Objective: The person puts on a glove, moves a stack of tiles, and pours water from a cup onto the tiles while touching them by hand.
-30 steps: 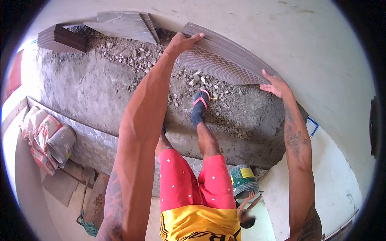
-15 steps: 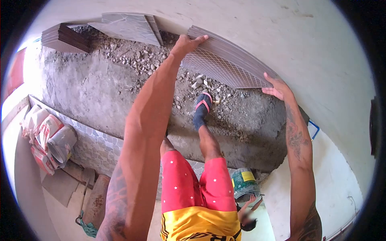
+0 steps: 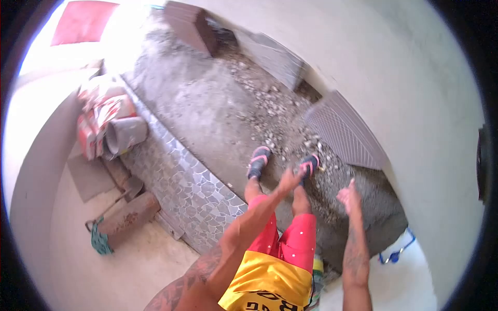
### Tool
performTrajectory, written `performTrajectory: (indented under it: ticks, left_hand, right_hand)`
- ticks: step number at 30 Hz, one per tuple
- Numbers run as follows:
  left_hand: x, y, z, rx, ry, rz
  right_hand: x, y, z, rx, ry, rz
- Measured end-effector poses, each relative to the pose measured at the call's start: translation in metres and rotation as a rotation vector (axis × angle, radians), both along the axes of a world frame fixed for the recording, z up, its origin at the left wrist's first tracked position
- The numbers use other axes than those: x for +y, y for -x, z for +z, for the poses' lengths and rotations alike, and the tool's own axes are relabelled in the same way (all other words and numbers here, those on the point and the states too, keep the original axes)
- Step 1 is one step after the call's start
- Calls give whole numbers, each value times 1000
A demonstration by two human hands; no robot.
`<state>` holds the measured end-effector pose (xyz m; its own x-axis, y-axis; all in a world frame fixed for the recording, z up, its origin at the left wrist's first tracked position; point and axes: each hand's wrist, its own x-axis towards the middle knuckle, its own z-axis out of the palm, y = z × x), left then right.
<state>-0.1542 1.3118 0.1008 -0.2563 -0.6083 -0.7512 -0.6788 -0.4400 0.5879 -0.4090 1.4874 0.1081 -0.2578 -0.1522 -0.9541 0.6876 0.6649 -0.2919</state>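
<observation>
My left hand (image 3: 291, 179) hangs in the air in front of my feet, slightly blurred, holding nothing with its fingers apart. To its right is my right hand (image 3: 350, 199), also bare, its thumb and a finger spread. Beyond both hands, a stack of large tiles (image 3: 346, 130) leans on the wall, its ribbed back facing the ground; neither hand touches it. Farther left along the wall lean grey stone-patterned tiles (image 3: 271, 58). A brown tile stack (image 3: 189, 27) stands past them.
Gravel (image 3: 270, 106) lies along the wall on rough cement ground (image 3: 192, 98). A stone-patterned tiled strip (image 3: 192, 192) borders it. Sacks (image 3: 106, 103), a grey bucket (image 3: 126, 136), a shovel (image 3: 132, 187) and a rusty cylinder (image 3: 129, 213) are at left. A blue tool (image 3: 397, 255) lies right.
Both hands have let go of the tile stack and drawn back toward my body. My view has turned left, and both feet now show on the ground.
</observation>
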Motion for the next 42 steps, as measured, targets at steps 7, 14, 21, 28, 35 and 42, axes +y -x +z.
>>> performTrajectory:
  ticks: [7,14,21,28,35,42]
  left_hand:
    - [79,-30,151,351,-62,165]
    - [13,-35,240,635,-209,472]
    - [-86,-223,263,354,114,328]
    - [-80,-567,202,-246,56,696]
    - [-84,-685,198,-354,121,804]
    - [-182,-721,199,-37,-6,968]
  right_hand:
    - [-61,-164,97,-194,174,159]
    - [-133,-152,174,-211,309,429]
    - [-157,-90,224,209,-125,673]
    - [-185,-200,270,147,-155,856]
    - [-254,-307,264,150,-165,1034]
    - [-428,-376,184,154,-149,1352]
